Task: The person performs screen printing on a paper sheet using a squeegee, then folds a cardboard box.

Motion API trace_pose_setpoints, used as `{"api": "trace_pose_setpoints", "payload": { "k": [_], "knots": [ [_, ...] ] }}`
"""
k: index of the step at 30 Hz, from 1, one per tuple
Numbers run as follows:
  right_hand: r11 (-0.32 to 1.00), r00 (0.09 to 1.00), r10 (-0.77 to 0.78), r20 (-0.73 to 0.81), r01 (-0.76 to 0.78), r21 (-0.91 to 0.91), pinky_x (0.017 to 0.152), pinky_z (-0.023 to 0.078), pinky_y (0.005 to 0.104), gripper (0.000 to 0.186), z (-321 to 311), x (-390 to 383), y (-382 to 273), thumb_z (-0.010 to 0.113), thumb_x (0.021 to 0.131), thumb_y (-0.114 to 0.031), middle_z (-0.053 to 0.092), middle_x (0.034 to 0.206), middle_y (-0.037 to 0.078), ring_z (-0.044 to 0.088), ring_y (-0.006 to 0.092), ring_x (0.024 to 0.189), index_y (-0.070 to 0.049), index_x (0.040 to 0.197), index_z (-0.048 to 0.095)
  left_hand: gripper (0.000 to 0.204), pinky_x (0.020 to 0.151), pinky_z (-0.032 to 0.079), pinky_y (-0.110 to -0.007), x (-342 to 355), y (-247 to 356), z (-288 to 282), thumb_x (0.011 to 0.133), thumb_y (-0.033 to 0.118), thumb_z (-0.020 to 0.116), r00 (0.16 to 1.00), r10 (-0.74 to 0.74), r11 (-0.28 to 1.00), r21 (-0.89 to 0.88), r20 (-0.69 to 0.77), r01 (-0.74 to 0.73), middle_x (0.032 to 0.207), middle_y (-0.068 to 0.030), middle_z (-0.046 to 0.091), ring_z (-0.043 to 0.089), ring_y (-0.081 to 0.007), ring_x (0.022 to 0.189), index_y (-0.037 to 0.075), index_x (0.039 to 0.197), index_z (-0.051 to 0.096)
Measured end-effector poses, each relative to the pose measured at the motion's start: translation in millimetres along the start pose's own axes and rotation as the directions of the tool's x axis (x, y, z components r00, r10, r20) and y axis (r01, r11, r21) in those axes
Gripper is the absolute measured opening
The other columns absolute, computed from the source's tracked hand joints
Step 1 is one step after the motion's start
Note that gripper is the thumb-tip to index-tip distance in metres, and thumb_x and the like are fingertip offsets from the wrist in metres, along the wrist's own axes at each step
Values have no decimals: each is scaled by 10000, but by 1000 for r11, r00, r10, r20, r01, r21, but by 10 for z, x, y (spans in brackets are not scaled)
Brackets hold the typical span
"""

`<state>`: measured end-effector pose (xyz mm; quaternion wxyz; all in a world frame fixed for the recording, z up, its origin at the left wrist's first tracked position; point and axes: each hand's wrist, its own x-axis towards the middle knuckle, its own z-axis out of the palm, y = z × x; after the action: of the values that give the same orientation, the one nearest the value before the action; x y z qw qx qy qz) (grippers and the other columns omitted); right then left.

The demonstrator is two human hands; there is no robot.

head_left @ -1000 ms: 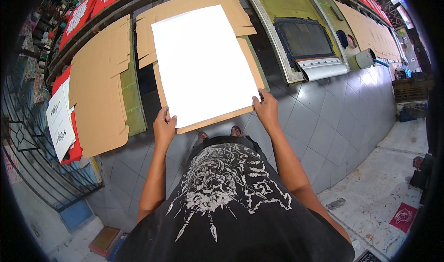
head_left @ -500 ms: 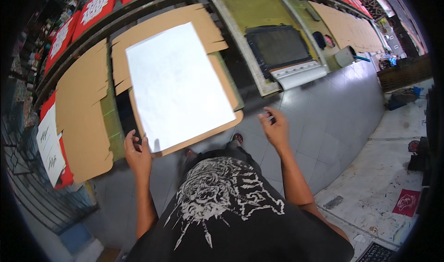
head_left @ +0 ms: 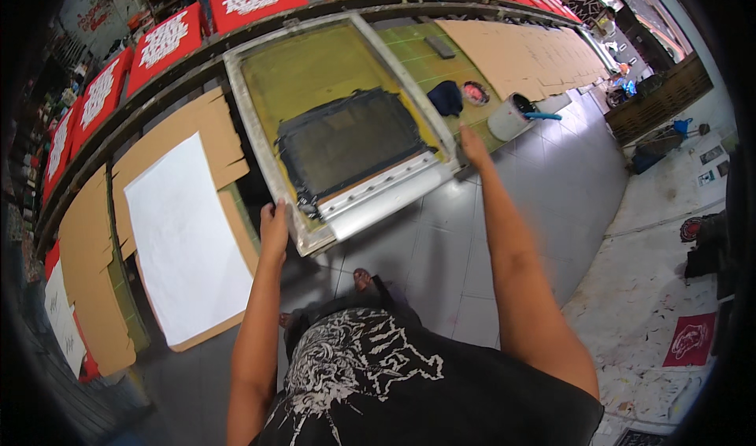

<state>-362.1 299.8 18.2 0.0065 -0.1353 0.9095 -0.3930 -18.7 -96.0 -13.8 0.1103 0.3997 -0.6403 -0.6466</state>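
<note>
A silk screen frame (head_left: 276, 158) with yellow-green mesh and a dark taped window is tilted across the middle. My left hand (head_left: 273, 233) is closed on its near left edge. At the near right edge, my right hand (head_left: 474, 146) is closed on the frame too, its fingers partly hidden and slightly blurred. A wide silvery squeegee (head_left: 386, 198) lies along the near end of the screen, its orange-brown blade toward the dark window. Left of the frame, a white paper sheet (head_left: 185, 241) rests on a cardboard-covered board (head_left: 177, 150).
Red printed cloths (head_left: 256, 1) line the far rack. Right of the frame are a dark blue cloth (head_left: 446, 98), a tub of pinkish-red ink (head_left: 475, 93) and a white bucket (head_left: 508, 119) with a blue handle. More cardboard (head_left: 524, 56) lies beyond; grey floor tiles (head_left: 453, 233) lie below.
My view has swung right, so the paper sheet sits farther left. Both hands have moved from beside the sheet to the two sides of the screen frame and closed on it.
</note>
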Motion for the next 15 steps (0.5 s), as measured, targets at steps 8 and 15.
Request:
{"api": "trace_pose_setpoints", "payload": {
  "k": [8, 15],
  "knots": [
    [979, 981, 165, 106, -150, -135, 944, 419, 431, 758, 7, 69, -71, 313, 947, -595, 615, 1041, 334, 591, 442, 1034, 86, 1092, 614, 435, 777, 442, -313, -124, 129, 371, 981, 333, 479, 993, 44, 997, -58, -108, -51, 931, -112, 629, 559, -170, 836, -71, 1108, 578],
    [997, 989, 47, 141, -39, -59, 1015, 367, 432, 695, 245, 272, 165, 264, 983, -519, 553, 1195, 320, 526, 419, 1151, 75, 1219, 537, 413, 768, 448, -346, 49, -26, 507, 991, 283, 422, 965, 142, 984, -77, -221, -162, 882, -135, 641, 580, -200, 805, -86, 1026, 604]
  ]
}}
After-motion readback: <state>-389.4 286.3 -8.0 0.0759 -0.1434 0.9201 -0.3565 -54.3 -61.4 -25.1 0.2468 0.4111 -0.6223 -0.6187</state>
